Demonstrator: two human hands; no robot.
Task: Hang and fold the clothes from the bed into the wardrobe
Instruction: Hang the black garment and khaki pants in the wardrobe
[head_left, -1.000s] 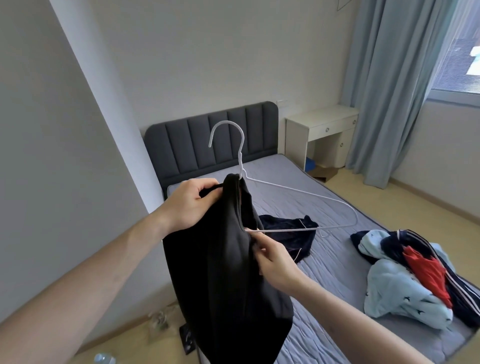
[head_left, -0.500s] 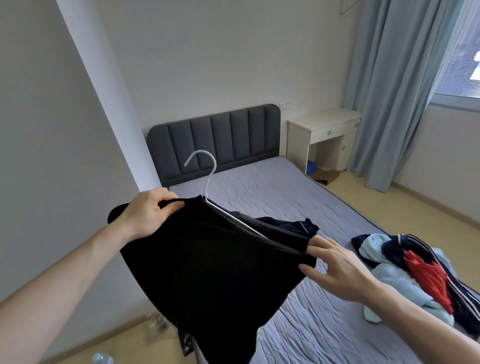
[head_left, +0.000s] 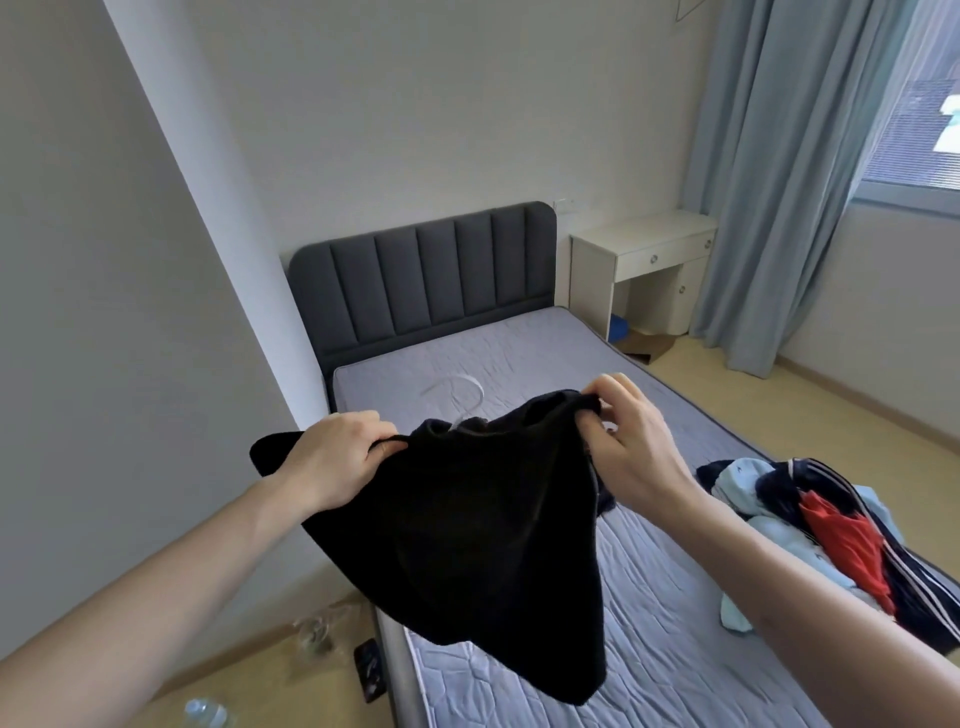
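A black garment (head_left: 467, 530) hangs in the air over the near left corner of the bed (head_left: 649, 597). My left hand (head_left: 337, 457) grips its upper left edge. My right hand (head_left: 634, 447) pinches its upper right edge. The hook of a white hanger (head_left: 460, 397) sticks out of the garment's top between my hands, blurred; the rest of the hanger is hidden inside the cloth. A pile of clothes (head_left: 831, 535), light blue, navy striped and red, lies on the bed at the right. No wardrobe is in view.
A grey padded headboard (head_left: 421, 275) stands against the far wall. A white desk (head_left: 644, 270) and blue curtains (head_left: 789, 182) are at the back right. On the floor at the left lie a plastic bottle (head_left: 205, 713), a clear object (head_left: 317, 631) and a dark item (head_left: 371, 670).
The hanger went from upright and exposed to lying inside the garment, only its hook showing. My hands spread the garment's top edge; the right hand then rose to pinch its right shoulder.
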